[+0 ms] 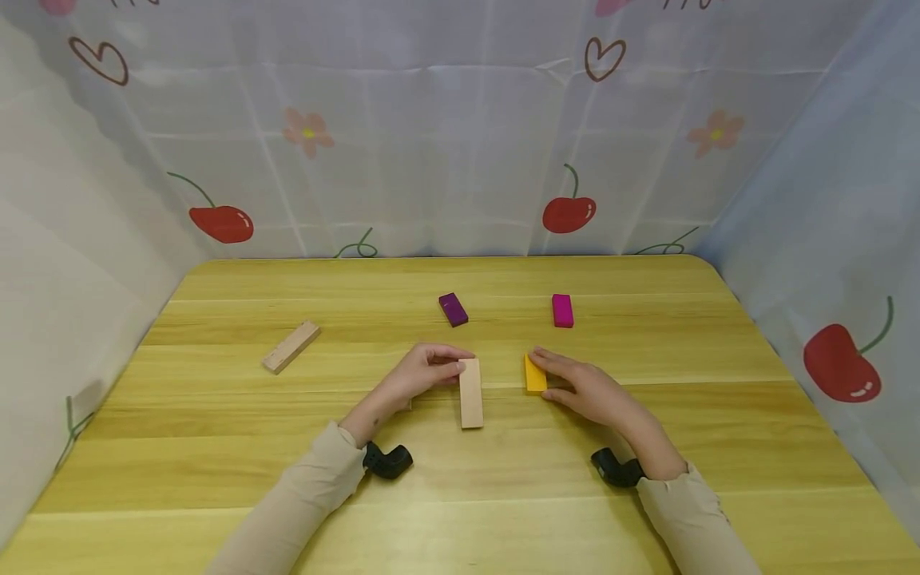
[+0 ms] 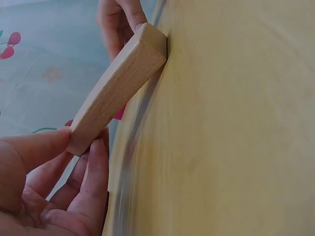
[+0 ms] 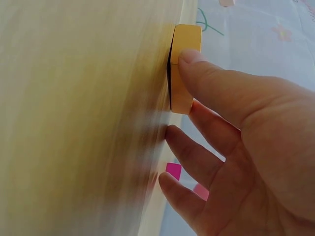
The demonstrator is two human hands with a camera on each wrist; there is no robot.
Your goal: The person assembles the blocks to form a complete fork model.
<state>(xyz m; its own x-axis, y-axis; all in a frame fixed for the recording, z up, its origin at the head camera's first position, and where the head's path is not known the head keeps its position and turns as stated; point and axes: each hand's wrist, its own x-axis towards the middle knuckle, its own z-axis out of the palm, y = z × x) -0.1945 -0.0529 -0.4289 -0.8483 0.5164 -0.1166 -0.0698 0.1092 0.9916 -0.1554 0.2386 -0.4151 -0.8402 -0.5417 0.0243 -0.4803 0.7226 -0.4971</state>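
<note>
My left hand (image 1: 424, 371) pinches a plain wooden block (image 1: 470, 395) at its far end. In the left wrist view thumb and fingertips hold one end of this wooden block (image 2: 115, 91), which slants with its other end down at the tabletop. To its right, my right hand (image 1: 585, 387) has thumb and index finger on a yellow block (image 1: 535, 375). The right wrist view has the thumb on one side of the yellow block (image 3: 184, 88) and the index finger at its end, while the other fingers are spread near the wood surface.
Farther back on the table (image 1: 503, 519) lie a purple block (image 1: 454, 310) and a magenta block (image 1: 563, 311). Another wooden block (image 1: 291, 346) lies at the left. A small wooden piece (image 1: 407, 406) shows beneath the left wrist, mostly hidden. Printed curtains (image 1: 431, 160) stand behind and at both sides.
</note>
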